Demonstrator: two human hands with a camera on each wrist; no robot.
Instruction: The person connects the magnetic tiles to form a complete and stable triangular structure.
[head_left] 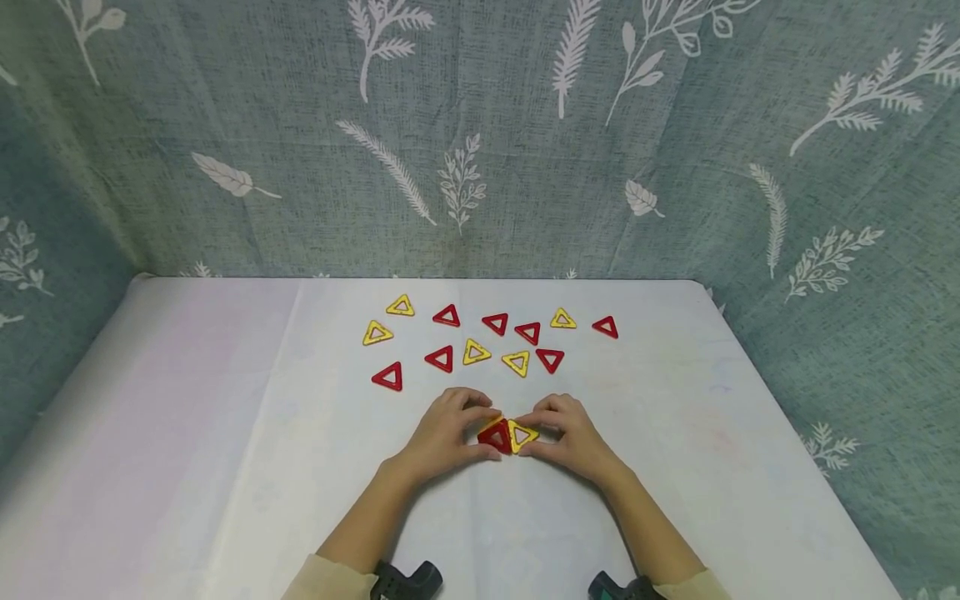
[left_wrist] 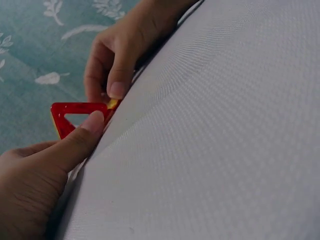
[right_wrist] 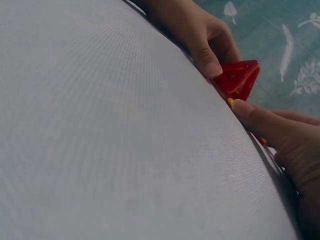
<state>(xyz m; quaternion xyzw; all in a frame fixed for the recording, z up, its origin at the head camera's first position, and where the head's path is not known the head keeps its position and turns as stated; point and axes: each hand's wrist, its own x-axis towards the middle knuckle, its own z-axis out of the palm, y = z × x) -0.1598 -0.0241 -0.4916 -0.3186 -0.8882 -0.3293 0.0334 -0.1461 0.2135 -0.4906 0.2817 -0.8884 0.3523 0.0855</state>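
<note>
Near the middle of the white table, my left hand (head_left: 450,429) grips a red triangular frame tile (left_wrist: 80,107) between thumb and fingers. The red tile is raised off the table, part of a small pyramid-like shape (right_wrist: 243,75); a yellow edge (head_left: 490,423) shows behind it. Beside it, a yellow triangular frame tile (head_left: 533,434) lies low against the table, touching the red one along one side. My right hand (head_left: 566,433) pinches this yellow tile with its thumb and fingers. In the wrist views the thumbs and fingers hide much of the yellow tile.
Beyond the hands, several loose triangle tiles lie flat on the table (head_left: 225,467), among them a red tile (head_left: 397,377) at left, a yellow tile (head_left: 525,364) and a red tile (head_left: 613,327) at right. A green leaf-patterned cloth (head_left: 510,167) surrounds the table's back and sides.
</note>
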